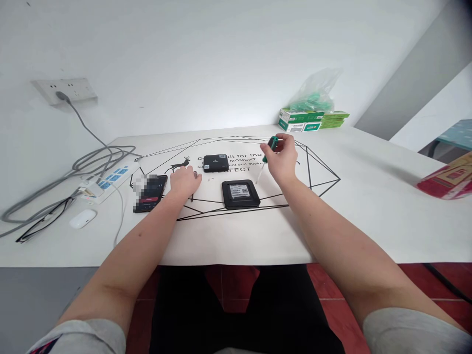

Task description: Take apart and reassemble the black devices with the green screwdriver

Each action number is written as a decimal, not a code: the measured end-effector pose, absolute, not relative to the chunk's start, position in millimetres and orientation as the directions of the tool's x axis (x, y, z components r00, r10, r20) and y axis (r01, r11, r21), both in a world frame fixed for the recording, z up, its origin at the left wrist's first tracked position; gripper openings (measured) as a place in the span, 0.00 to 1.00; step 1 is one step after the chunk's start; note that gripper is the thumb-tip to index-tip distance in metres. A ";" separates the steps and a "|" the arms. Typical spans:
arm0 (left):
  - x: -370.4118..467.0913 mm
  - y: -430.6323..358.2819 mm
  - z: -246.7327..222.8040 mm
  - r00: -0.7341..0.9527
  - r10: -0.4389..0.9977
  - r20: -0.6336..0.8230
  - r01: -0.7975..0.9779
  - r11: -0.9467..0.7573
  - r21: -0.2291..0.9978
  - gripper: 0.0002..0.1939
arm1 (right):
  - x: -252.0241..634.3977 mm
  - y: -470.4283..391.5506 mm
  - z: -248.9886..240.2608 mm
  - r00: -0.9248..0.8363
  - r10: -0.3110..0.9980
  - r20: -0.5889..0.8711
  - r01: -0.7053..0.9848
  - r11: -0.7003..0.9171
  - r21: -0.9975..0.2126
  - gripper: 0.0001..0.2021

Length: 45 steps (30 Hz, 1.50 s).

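A green and black screwdriver (pixel 272 143) is held between the thumb and fingers of my right hand (pixel 283 156), its thin shaft slanting down towards the table, right of a black square device. That device (pixel 241 194) lies flat with a white label facing up. Behind it rests a smaller black box (pixel 216 163) with small stickers. My left hand (pixel 185 181) is low over the mat, left of both devices, with its fingers bent; whether something small is between the fingertips is too small to tell.
A phone (pixel 150 193), a white power strip (pixel 110 181), grey cables, glasses (pixel 44 221) and a white earphone case (pixel 83 219) lie at the left. Green-white boxes (pixel 300 121) with a plastic bag (pixel 315 96) stand at the back right. A red package (pixel 448 179) is at the right edge.
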<state>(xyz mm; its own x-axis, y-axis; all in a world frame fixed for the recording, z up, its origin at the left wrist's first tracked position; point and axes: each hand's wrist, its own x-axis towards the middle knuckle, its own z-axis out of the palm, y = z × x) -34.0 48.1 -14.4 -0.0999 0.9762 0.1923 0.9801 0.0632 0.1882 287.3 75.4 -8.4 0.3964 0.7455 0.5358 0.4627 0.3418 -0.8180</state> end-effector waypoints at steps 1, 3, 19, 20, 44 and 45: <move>-35.6 48.9 -14.2 -0.133 0.980 0.145 0.963 0.093 0.251 0.19 | 294.6 79.1 -9.1 0.408 0.767 0.496 0.491 0.274 -0.827 0.23; -37.9 50.2 -15.2 -0.170 0.982 0.087 0.922 0.127 0.366 0.14 | 307.3 85.6 -13.1 0.377 0.832 0.408 0.573 0.137 -0.808 0.20; -21.4 52.8 -8.7 -0.270 0.963 -0.001 -0.021 -0.005 1.000 0.16 | 290.1 55.4 2.6 -0.490 0.866 0.097 0.656 0.440 -0.614 0.33; -19.6 51.2 -8.3 -0.253 0.967 -0.023 -0.121 -0.009 0.993 0.16 | 287.3 49.6 5.5 -0.608 0.793 -0.030 0.636 0.464 -0.616 0.43; 15.4 12.1 -12.0 -0.047 0.913 0.404 0.221 -0.385 0.896 0.30 | 264.7 34.6 4.8 -0.730 0.675 -0.111 0.617 0.580 -0.531 0.59; 16.4 13.2 -12.7 -0.092 0.929 0.360 0.183 -0.339 0.923 0.31 | 264.8 34.5 5.0 -0.729 0.674 -0.117 0.621 0.580 -0.527 0.59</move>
